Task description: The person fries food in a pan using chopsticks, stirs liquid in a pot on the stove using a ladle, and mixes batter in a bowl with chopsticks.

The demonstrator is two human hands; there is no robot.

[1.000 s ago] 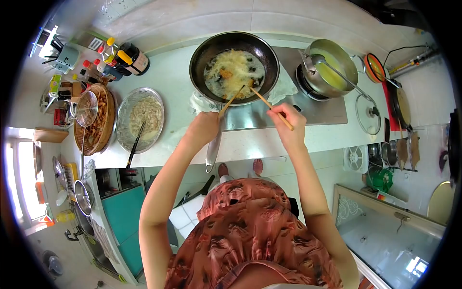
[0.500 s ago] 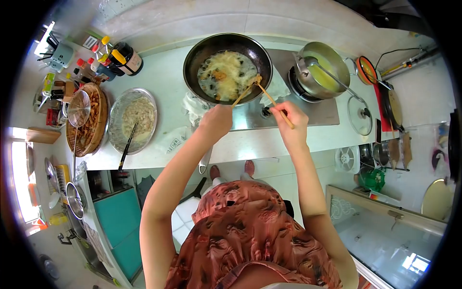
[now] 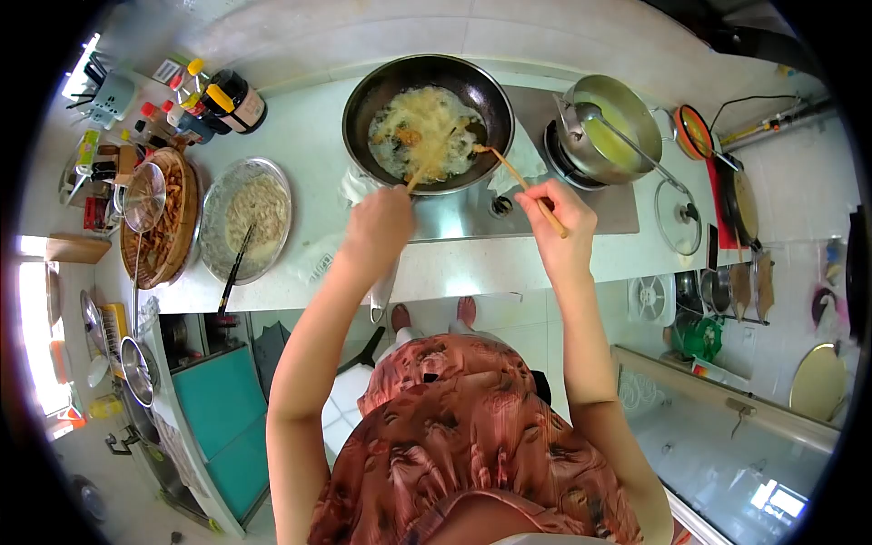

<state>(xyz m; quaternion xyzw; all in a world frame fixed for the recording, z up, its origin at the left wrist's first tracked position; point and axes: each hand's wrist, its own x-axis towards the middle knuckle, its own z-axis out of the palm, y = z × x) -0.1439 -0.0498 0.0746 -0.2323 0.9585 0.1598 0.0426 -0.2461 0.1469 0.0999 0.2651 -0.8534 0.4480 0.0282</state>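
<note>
A dark wok (image 3: 495, 104) on the hob holds bubbling oil with pale battered pieces (image 3: 427, 136) frying in it. My left hand (image 3: 380, 227), slightly blurred, is closed on a wooden chopstick (image 3: 414, 179) pointing into the wok at its near side. In my right hand (image 3: 559, 227) I grip another chopstick (image 3: 520, 178); it slants over the wok's right rim, its tip beside a small browned bit. Beneath my left hand, the wok handle (image 3: 382, 292) sticks out toward me.
Left of the wok stand a metal bowl of batter (image 3: 289, 204) with dark chopsticks (image 3: 234, 282), and a basket (image 3: 188, 222) of fried pieces under a strainer (image 3: 145, 196). On the right are a steel pot (image 3: 649, 123) with a ladle (image 3: 627, 139) and a glass lid (image 3: 674, 218).
My left hand has moved left and a little down, away from the other chopstick. The two chopstick tips, close together before at the wok's right, are now apart.
</note>
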